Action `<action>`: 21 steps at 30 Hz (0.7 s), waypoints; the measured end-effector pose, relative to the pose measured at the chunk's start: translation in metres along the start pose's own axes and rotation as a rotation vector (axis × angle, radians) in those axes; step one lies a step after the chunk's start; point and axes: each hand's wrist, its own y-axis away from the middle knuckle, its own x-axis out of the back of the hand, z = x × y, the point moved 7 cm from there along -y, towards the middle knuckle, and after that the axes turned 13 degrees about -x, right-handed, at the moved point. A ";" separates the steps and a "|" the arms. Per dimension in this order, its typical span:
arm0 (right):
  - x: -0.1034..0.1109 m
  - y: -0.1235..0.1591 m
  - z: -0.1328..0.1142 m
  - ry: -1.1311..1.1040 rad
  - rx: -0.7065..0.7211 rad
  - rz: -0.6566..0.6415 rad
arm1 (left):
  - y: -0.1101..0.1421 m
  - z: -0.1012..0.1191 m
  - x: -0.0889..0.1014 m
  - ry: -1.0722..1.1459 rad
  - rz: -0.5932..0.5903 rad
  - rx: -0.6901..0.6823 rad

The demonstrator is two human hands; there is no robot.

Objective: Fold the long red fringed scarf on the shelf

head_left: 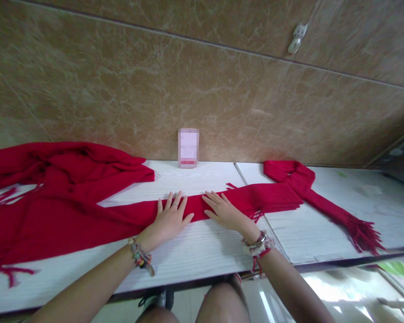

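A long red scarf (195, 207) lies across the white wood-grain table, narrow in the middle and folded in layers at its right part, with fringe showing there. My left hand (170, 220) rests flat on it, fingers spread, a ring on one finger. Just to the right, my right hand (227, 211) lies on the same strip with its fingers stretched out. Towards the left the cloth widens into a loose, rumpled heap of red fabric (63, 179). Whether that heap is one piece with the strip I cannot fully tell.
Another red scarf (318, 202), looped, with a fringed end, lies at the right. A pink-and-white blurred card or box (188, 148) leans against the brown tiled wall (148, 89). A white hook (298, 38) is on the wall. The table (195, 251) has a seam and a front edge.
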 end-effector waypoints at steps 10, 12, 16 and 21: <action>0.027 0.036 -0.015 0.218 0.188 0.081 | -0.047 -0.006 0.029 0.100 -0.050 -0.103; 0.025 0.035 -0.023 0.293 0.215 0.077 | -0.065 0.001 0.035 0.157 -0.091 -0.173; 0.021 0.026 -0.028 0.340 0.213 0.109 | -0.093 0.012 0.034 0.237 -0.168 -0.234; 0.016 0.021 -0.021 0.301 0.147 0.169 | -0.106 0.013 0.028 0.366 -0.263 -0.244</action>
